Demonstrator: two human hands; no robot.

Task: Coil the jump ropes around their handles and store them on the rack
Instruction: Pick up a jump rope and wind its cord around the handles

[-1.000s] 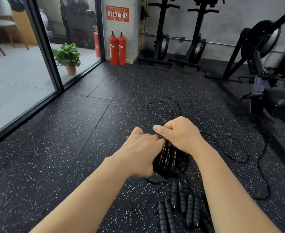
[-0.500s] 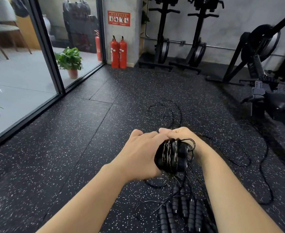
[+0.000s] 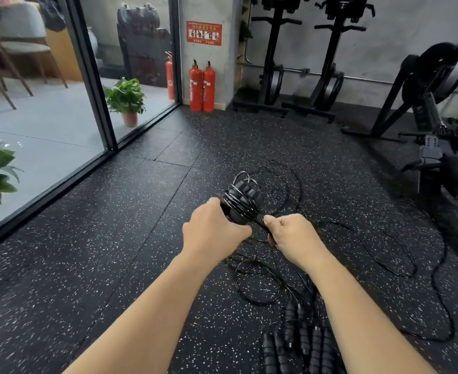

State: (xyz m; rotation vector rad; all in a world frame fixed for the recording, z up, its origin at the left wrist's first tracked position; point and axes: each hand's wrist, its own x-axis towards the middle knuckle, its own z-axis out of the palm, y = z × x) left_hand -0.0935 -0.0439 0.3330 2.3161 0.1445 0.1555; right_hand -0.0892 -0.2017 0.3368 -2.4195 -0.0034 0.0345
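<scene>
Jump rope [image 3: 242, 203] coiled on handles, in both hands' grip

The left hand [image 3: 214, 233] grips the near end of the wrapped handles [image 3: 240, 203]; the right hand [image 3: 292, 234], just right of it, pinches the rope leaving the coil. Loose rope [image 3: 257, 287] lies on the floor [image 3: 87, 265] beneath and right of both hands. More handles [image 3: 300, 346] lie near, lower right. Two extinguishers [image 3: 202, 87] stand far, left of the rack stands [image 3: 300, 63]; a potted plant [image 3: 125, 101] sits behind the glass partition [image 3: 93, 76], left
</scene>
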